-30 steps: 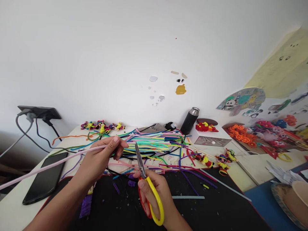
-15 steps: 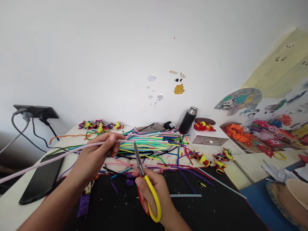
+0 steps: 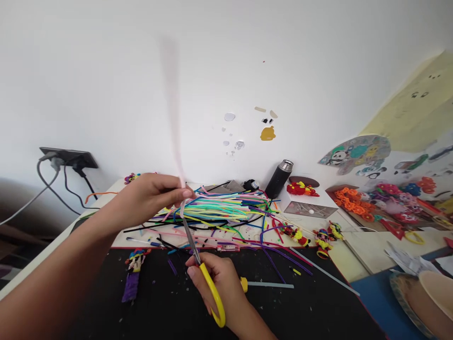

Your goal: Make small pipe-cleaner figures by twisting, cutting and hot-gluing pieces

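My left hand pinches a pale pink pipe cleaner; its long upper part stands up against the wall, blurred by motion. A short end of it pokes out below the fingers. My right hand is closed round yellow-handled scissors, blades pointing up toward that lower end. The blade tips look close to the pipe cleaner; I cannot tell whether they touch it. Behind both hands lies a pile of many-coloured pipe cleaners. On the black mat to the left lies a small figure with a purple lower part.
A black thermos and a white box stand against the wall. Small finished figures sit at the right, near orange pieces. A power socket with cables is on the left wall.
The pink pipe cleaner has swung from lying leftward to standing upright in my left hand. My left hand has turned and risen slightly; the scissors have shifted a little left and down.
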A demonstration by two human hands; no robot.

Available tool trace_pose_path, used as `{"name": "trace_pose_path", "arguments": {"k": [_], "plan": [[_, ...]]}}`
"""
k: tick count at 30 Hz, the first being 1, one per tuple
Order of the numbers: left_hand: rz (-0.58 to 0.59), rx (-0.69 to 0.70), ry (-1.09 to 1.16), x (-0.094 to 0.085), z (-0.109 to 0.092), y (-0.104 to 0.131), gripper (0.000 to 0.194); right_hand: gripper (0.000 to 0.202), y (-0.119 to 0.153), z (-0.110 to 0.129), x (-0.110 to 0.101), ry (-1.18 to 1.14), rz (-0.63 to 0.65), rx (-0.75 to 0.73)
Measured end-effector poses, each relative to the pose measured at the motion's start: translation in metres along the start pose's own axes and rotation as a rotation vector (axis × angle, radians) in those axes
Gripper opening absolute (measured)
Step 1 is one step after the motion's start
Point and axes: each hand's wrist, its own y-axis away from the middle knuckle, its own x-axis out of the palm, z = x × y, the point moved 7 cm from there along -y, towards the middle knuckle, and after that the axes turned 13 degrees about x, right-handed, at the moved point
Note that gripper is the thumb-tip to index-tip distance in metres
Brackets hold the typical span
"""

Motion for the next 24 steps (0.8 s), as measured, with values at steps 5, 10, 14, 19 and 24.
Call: {"name": "trace_pose_path", "arguments": {"k": [5,10,14,19,24], "plan": [[0.539,0.022,-0.285,0.037,0.011,-0.025,0.041,0.023,0.005,0.009,0.008,0.114,0.010,-0.103],[0.652,-0.119,-0.173,0.056,0.052,-0.016,0.044,0.022,0.008,0.013,0.008,0.122,0.055,-0.140],[0.606,-0.246,0.068,0.070,0.081,0.010,0.047,0.033,0.007,0.008,0.005,0.027,0.087,-0.132],[0.295,-0.398,0.338,0.071,0.100,0.037,0.049,0.057,0.006,0.003,0.002,-0.185,0.150,-0.057],[0.088,-0.411,0.443,0.058,0.098,0.060,0.056,0.061,0.007,0.010,-0.009,-0.430,0.150,-0.001]]}}
